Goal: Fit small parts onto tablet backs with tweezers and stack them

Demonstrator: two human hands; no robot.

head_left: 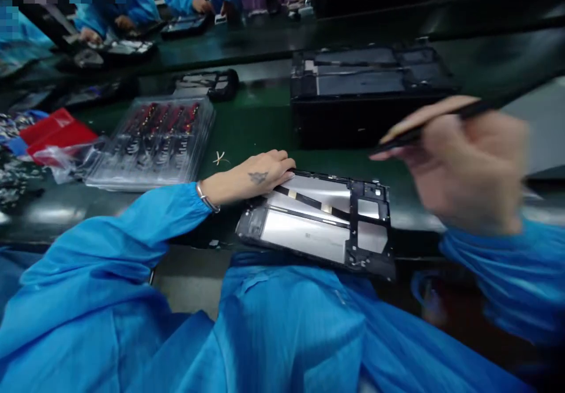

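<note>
An opened tablet chassis point(318, 222) with silver panels and a black frame lies at the near edge of the green belt. My left hand point(253, 178) rests on its upper left corner, fingers curled down and pressing on the frame. My right hand point(463, 169) hovers blurred above and to the right of the chassis, fingers closed around a thin dark stick-like tool point(424, 128) that points left. Blue sleeves cover both arms.
A clear plastic tray of red-and-black parts point(154, 140) sits left of my left hand. A black box stacked with chassis point(366, 87) stands behind. Red packets point(55, 131) lie far left. Other people in blue and pink sleeves work across the belt.
</note>
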